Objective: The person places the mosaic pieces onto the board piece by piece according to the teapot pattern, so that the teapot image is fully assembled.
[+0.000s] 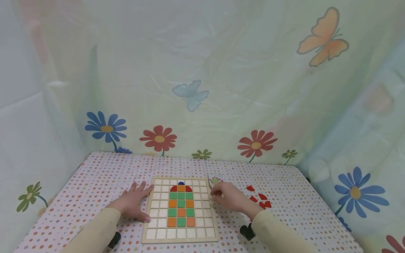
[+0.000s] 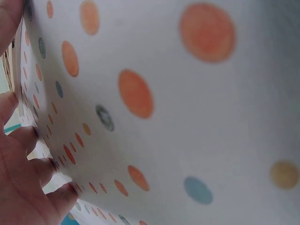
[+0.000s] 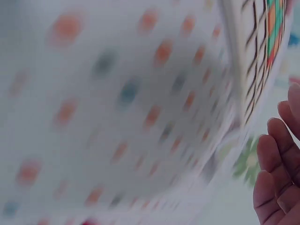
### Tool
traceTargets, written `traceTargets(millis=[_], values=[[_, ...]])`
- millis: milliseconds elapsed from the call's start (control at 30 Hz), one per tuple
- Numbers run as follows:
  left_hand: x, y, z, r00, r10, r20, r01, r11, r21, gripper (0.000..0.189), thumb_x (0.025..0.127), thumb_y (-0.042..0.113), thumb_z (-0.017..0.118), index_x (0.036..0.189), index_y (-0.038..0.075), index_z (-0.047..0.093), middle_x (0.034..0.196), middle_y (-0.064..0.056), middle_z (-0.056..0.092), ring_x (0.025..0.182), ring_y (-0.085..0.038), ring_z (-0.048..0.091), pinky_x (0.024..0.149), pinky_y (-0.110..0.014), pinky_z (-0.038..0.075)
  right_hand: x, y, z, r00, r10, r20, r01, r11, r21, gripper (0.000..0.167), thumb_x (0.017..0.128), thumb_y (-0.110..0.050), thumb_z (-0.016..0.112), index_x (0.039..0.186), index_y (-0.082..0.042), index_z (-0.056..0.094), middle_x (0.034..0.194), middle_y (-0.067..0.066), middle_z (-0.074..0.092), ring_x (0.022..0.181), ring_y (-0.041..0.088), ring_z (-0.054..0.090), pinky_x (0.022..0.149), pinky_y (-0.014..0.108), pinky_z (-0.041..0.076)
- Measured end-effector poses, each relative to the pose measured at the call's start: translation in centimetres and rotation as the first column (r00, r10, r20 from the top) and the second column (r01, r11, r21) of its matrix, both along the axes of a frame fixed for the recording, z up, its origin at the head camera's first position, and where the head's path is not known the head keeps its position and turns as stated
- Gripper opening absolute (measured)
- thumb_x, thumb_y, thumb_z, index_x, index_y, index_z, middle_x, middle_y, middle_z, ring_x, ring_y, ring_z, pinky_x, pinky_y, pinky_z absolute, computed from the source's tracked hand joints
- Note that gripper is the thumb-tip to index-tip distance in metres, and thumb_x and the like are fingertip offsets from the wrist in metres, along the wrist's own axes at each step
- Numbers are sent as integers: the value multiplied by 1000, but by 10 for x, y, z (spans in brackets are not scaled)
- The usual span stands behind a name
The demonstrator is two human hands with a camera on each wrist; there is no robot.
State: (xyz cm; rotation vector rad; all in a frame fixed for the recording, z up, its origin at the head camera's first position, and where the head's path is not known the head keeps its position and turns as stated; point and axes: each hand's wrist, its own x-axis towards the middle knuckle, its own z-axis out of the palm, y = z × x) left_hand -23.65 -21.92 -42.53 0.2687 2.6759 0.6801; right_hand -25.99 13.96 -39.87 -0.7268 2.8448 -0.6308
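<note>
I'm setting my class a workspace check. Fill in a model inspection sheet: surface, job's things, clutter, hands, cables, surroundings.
Surface: dotted tabletop, looks flat.
Job's things: framed board of squares, with a green, orange, red and blue pattern; loose red pieces to its right.
Clutter: clear item near the board's far right corner; too small to identify.
Hands: left hand spread at the board's left edge; right hand near its right edge, unclear whether holding anything.
Cables: nothing seen.
Surroundings: flower-and-butterfly sheeting behind the table.

Right hand (image 1: 230,197) crowds board's (image 1: 180,241) right; near side free.
</note>
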Motion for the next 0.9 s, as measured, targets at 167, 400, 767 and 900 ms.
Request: traceTargets(millis=[167, 400, 767, 900], values=[[-5, -5, -12, 1000, -3, 3, 3, 1000, 11, 120, 65, 46, 94, 161, 11, 32, 168, -31, 15, 152, -61, 2, 118, -78, 8, -9, 41, 0, 988, -152, -33, 152, 988, -2, 8, 94, -7, 72, 101, -8, 74, 92, -3, 67, 84, 10, 58, 75, 31, 53], [-5, -4, -10, 1000, -5, 5, 5, 1000, 1, 118, 66, 44, 94, 161, 10, 32, 167, -31, 15, 152, -61, 2, 118, -78, 7, -18, 94, -1, 960, -279, -30, 279, 960, -6, 14, 95, -5, 69, 109, -4, 73, 101, 4, 71, 90, 17, 63, 78, 37, 58], [-1, 1, 1, 1000, -10, 11, 10, 1000, -30, 113, 71, 38, 93, 160, 7, 32, 166, -33, 15, 151, -62, 3, 117, -79, 10, -5, 125, -13, 948, -311, 65, 312, 950, 2, 9, 92, -10, 75, 101, -7, 73, 90, -1, 69, 82, 13, 61, 75, 33, 56], [-1, 2, 1, 1000, -12, 8, 13, 999, -32, 113, 70, 38, 93, 160, 7, 32, 166, -33, 15, 151, -63, 4, 117, -79, 10, 5, 122, -21, 949, -298, 102, 297, 954, 32, 12, 91, -20, 78, 89, -11, 71, 79, -4, 64, 73, 12, 55, 65, 27, 48]])
